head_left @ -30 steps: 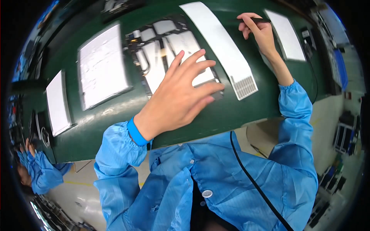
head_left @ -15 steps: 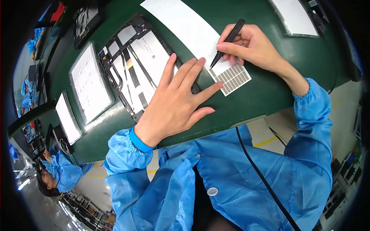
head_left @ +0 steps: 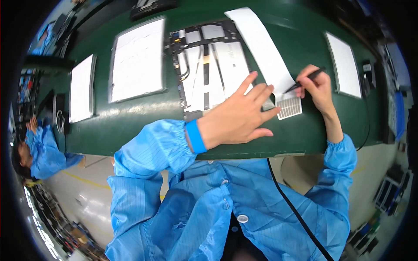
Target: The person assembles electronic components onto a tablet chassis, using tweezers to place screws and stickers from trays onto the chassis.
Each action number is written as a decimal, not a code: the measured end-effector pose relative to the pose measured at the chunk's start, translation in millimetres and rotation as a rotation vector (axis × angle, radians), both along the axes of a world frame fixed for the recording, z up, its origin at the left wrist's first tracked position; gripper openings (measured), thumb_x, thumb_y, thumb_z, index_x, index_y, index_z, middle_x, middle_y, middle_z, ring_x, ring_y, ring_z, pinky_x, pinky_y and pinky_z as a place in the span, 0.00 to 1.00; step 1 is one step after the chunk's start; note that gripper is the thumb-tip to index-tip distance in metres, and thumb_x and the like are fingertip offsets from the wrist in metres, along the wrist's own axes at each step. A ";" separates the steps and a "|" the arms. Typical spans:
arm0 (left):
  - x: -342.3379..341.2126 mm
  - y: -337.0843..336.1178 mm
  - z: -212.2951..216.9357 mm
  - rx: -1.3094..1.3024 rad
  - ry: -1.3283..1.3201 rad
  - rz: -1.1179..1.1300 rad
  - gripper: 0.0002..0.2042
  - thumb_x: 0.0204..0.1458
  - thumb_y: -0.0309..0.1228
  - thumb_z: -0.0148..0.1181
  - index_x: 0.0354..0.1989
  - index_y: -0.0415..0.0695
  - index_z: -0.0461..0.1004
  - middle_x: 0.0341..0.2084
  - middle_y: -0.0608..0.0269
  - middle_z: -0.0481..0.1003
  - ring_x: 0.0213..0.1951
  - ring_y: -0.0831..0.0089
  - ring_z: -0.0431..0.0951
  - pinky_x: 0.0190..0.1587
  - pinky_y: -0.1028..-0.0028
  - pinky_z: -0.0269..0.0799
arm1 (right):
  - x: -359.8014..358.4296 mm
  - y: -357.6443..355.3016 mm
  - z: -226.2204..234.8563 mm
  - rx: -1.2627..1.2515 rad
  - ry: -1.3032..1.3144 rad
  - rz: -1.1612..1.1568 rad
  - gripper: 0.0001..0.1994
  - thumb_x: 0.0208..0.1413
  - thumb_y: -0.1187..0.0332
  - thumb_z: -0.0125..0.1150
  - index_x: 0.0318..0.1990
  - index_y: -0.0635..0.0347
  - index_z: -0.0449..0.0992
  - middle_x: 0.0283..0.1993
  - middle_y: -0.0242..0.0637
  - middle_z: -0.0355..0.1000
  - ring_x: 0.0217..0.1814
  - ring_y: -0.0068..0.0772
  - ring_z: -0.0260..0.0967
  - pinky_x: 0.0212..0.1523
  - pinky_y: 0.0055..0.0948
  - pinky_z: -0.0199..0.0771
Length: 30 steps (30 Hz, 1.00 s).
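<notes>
My right hand [head_left: 321, 92] is closed around black tweezers [head_left: 314, 75], their tip at the upper edge of a grid of small grey labels [head_left: 289, 108]. The labels sit on the near end of a long white backing strip [head_left: 261, 41]. My left hand [head_left: 237, 116] lies spread, fingers apart, between the strip and an opened flat electronic device [head_left: 233, 65] with white battery panels and black cables. Its index fingertip reaches the left edge of the labels. The hand covers the device's near right corner. Whether the tweezers grip a label is too small to tell.
A bubble-wrapped white pad [head_left: 137, 61] lies left of the device, and a white stack [head_left: 82, 89] farther left. Another white stack [head_left: 345, 65] is at the right, beside a small black box [head_left: 369, 75]. A co-worker in blue [head_left: 45, 150] sits far left.
The view has turned, so the table now appears straighter. The tweezers lie at a flatter slant, their tip still near the labels. My left hand stays spread beside them.
</notes>
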<state>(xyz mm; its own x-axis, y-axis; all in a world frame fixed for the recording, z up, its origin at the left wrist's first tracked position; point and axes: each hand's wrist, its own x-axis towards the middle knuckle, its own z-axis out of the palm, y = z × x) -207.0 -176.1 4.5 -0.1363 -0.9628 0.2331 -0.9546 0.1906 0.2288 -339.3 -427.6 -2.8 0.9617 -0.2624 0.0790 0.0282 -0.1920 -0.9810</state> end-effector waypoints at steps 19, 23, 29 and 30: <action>155.9 69.0 7.0 -0.358 0.111 0.548 0.22 0.52 0.35 0.65 0.53 0.41 0.71 0.51 0.54 0.73 0.53 0.53 0.73 0.62 0.59 0.67 | 226.7 77.1 9.9 -0.038 -0.004 0.055 0.18 0.62 0.54 0.62 0.38 0.65 0.75 0.28 0.34 0.76 0.26 0.20 0.75 0.26 0.18 0.75; 157.2 68.0 4.3 -0.294 0.109 0.517 0.22 0.53 0.36 0.64 0.55 0.41 0.70 0.55 0.55 0.72 0.56 0.54 0.72 0.66 0.58 0.63 | 225.0 81.5 10.2 -0.049 0.080 -0.007 0.18 0.63 0.54 0.60 0.38 0.63 0.74 0.26 0.31 0.74 0.24 0.18 0.73 0.26 0.16 0.74; 156.6 66.1 4.5 -0.262 0.145 0.502 0.20 0.54 0.34 0.62 0.55 0.42 0.71 0.55 0.56 0.72 0.55 0.55 0.73 0.66 0.58 0.63 | 225.7 81.4 7.2 -0.102 0.074 0.003 0.18 0.63 0.53 0.60 0.37 0.62 0.74 0.26 0.30 0.74 0.24 0.17 0.74 0.25 0.14 0.74; 156.2 65.5 4.8 -0.272 0.125 0.507 0.20 0.54 0.34 0.62 0.55 0.42 0.71 0.55 0.56 0.72 0.54 0.55 0.73 0.66 0.58 0.63 | 225.3 81.5 7.0 -0.132 0.065 -0.001 0.18 0.63 0.53 0.60 0.38 0.62 0.74 0.26 0.30 0.74 0.25 0.16 0.74 0.25 0.14 0.74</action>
